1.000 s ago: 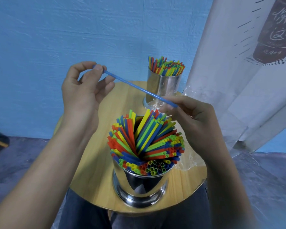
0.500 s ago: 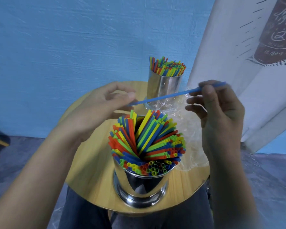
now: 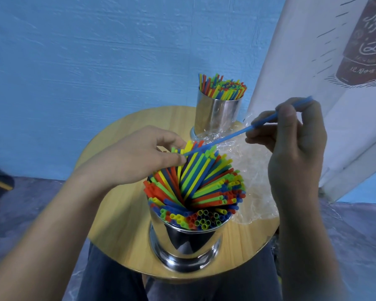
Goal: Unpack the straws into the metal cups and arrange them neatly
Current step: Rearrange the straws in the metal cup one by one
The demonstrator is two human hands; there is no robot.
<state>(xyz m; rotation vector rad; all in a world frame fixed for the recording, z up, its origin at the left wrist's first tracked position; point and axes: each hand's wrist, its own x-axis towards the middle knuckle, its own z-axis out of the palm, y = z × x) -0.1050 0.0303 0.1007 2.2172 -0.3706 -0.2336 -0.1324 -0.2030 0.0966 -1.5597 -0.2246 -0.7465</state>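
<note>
I am seeing the round wooden counter carrying a near metal cup packed with fanned coloured straws, a far metal cup also standing full, and crumpled clear wrap lying beside them on the right. My right hand is pinching the raised end of a single blue straw, while my left hand is pinching its low end just above the near cup's straws.

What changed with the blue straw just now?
The blue straw tipped: the left hand lowered its end to the straws in the near cup, while the right hand raised the other end. Both still pinch it. The far cup and plastic wrap stayed put.
</note>
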